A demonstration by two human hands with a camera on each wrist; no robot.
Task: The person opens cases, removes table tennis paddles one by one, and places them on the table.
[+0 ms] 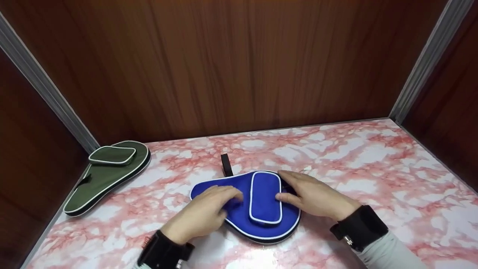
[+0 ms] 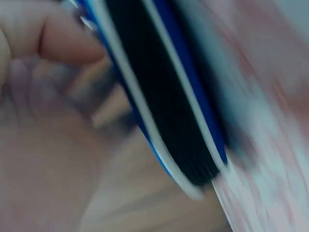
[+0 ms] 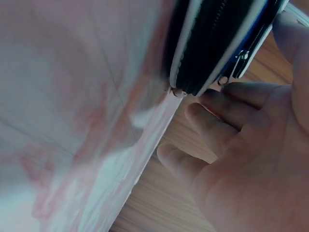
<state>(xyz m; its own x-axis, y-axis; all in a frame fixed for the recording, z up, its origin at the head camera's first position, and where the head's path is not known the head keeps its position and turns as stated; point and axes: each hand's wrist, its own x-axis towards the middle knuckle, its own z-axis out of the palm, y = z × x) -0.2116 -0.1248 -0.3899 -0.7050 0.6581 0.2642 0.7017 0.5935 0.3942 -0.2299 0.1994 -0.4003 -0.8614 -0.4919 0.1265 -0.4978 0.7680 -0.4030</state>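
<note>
A blue table tennis paddle case (image 1: 233,215) with white piping and a raised oblong pocket (image 1: 265,198) lies flat, its narrow end to the left. Over the narrow part is my left hand (image 1: 205,209), fingers loosely bent; whether the fingertips touch the fabric is hard to tell. My right hand (image 1: 317,194) rests at the case's right side, thumb against the pocket's edge and fingers stretched along the rounded end. The right wrist view shows zipper pulls (image 3: 241,56) close to those fingers. In the blurred left wrist view, the case's black side wall (image 2: 161,96) passes beside the left hand.
A matching green paddle case (image 1: 112,177) lies at the far left against the wooden side panel. A black strap (image 1: 226,165) sticks out behind the blue case. Brown wooden panels (image 1: 239,67) enclose the back and sides of the red-and-white marbled table (image 1: 354,164).
</note>
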